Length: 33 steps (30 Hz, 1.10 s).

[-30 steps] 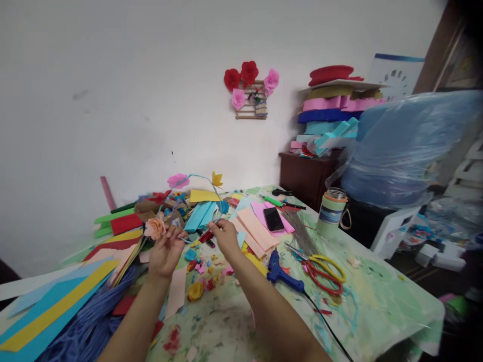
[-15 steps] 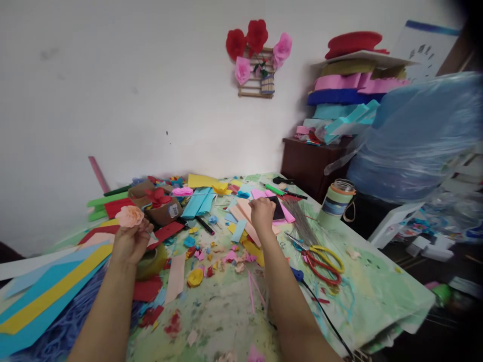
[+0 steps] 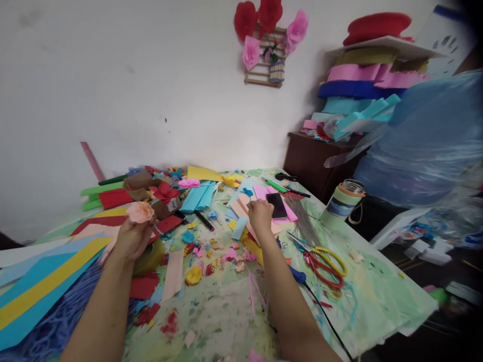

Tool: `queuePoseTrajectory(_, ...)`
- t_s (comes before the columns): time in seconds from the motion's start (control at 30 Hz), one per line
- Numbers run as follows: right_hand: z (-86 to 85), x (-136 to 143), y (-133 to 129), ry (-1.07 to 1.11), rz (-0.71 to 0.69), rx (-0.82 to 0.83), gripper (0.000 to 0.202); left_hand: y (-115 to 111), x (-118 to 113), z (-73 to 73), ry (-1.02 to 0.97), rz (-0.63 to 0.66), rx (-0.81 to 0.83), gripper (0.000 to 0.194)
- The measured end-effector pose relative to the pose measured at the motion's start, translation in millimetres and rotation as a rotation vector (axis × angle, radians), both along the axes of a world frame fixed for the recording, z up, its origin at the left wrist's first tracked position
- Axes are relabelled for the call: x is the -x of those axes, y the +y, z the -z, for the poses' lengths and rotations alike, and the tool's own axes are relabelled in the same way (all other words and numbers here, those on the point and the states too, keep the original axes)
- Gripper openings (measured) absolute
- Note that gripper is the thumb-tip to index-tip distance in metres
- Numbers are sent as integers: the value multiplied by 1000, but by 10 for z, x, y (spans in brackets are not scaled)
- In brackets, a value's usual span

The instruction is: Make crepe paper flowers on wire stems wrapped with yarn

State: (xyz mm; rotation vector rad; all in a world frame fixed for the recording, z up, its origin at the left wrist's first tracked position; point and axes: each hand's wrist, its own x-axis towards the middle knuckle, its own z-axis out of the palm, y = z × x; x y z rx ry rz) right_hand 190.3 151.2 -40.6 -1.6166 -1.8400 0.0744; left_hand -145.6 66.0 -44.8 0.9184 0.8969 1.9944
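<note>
The tabletop (image 3: 362, 281), covered in a pale green patterned cloth, carried a thick litter of coloured craft paper and scraps. At its left edge lay long blue and yellow paper strips (image 3: 41, 286), with a heap of blue cord (image 3: 56, 327) below them. Peach paper sheets (image 3: 245, 211) sat near the middle, overlapped on the right by pink sheets that bore a dark phone (image 3: 276, 205). A green-banded jar (image 3: 344, 205) stood upright toward the right edge. Scissors (image 3: 320, 259) with yellow and red handles lay in front of it, beside a bundle of thin wires (image 3: 302, 221).

The left hand (image 3: 132, 239) was raised over the left side of the tabletop, its fingers curled shut around the base of a peach paper flower (image 3: 139, 212), whose bloom stood up above the knuckles. A roll of tape (image 3: 150, 257) sat just under that hand. The right hand (image 3: 260, 216) was well apart from the left, stretched forward and resting on the peach paper sheets just beside the phone, fingers bent and drawn together; whether they pinched anything could not be told. A small yellow paper flower (image 3: 194, 275) lay among the scraps between the two forearms.
</note>
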Motion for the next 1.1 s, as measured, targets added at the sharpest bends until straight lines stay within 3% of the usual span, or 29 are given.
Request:
queuePoseTrajectory(0.27,136,192,44,244,-192,173,27,8,-98,4,-13,70,-29,16)
queuePoseTrajectory(0.47,235,291,101,464,-302,215,27,30,-143,50,-41,91,-1,17)
queuePoseTrajectory(0.77,215,339,48,772,-481,257,33,46,-253,24,-42,175,10,12)
queuePoseTrajectory(1.1,266,341,114,985,-525,262,16,26,-276,-14,-60,108,-53,19)
